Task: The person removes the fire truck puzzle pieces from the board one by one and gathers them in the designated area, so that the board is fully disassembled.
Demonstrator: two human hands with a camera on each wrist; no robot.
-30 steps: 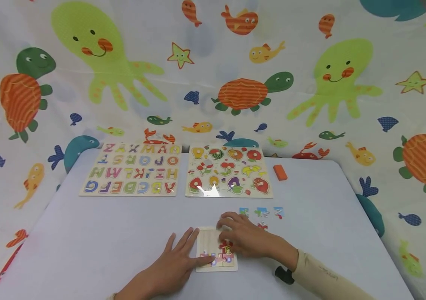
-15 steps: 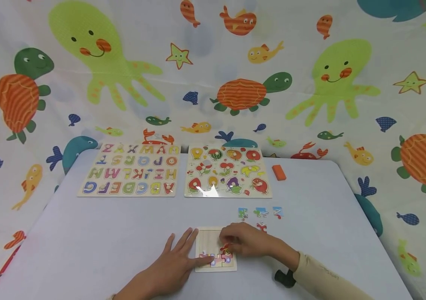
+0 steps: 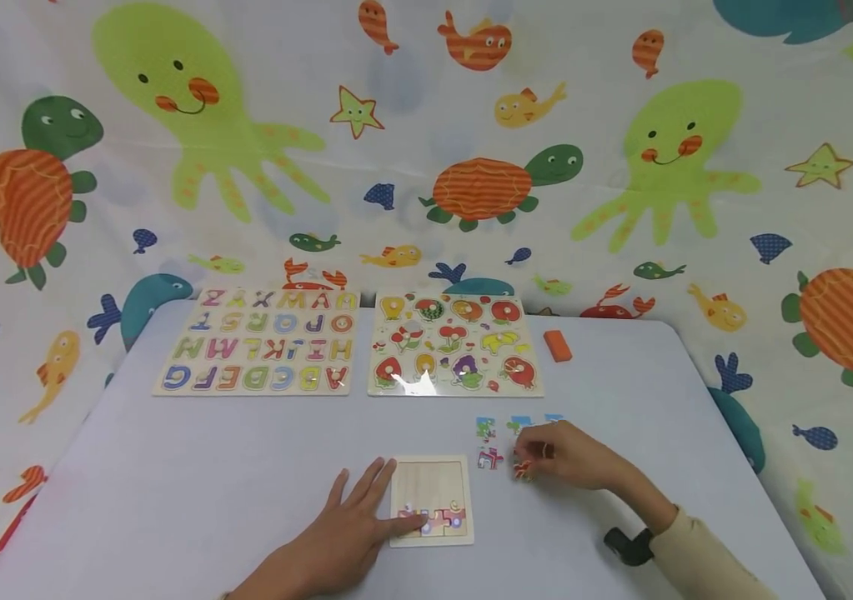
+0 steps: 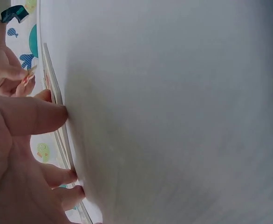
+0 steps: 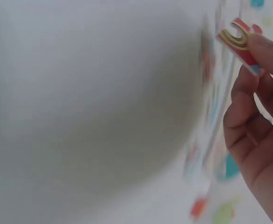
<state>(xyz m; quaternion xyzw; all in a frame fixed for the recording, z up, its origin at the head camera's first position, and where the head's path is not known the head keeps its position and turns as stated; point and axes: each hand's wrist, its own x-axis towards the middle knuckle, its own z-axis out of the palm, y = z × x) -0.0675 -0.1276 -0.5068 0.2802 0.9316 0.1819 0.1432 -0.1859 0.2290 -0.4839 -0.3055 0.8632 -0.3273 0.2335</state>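
1. Frame (image 3: 429,485), our landmark: we see a shallow wooden base, puzzle pieces (image 3: 454,522) along its lower strip, wood grain above them.
2. Left hand (image 3: 347,532), at the frame's left edge: fingers straight, thumb over the puzzle pieces, presumably to steady both.
3. Right hand (image 3: 570,455), right of the frame: pinches a red piece (image 5: 240,45) by one end, leaving, we judge, its outline free.
4. Loose pieces (image 3: 485,427), beyond the frame's right side: set apart, perhaps for telling apart.
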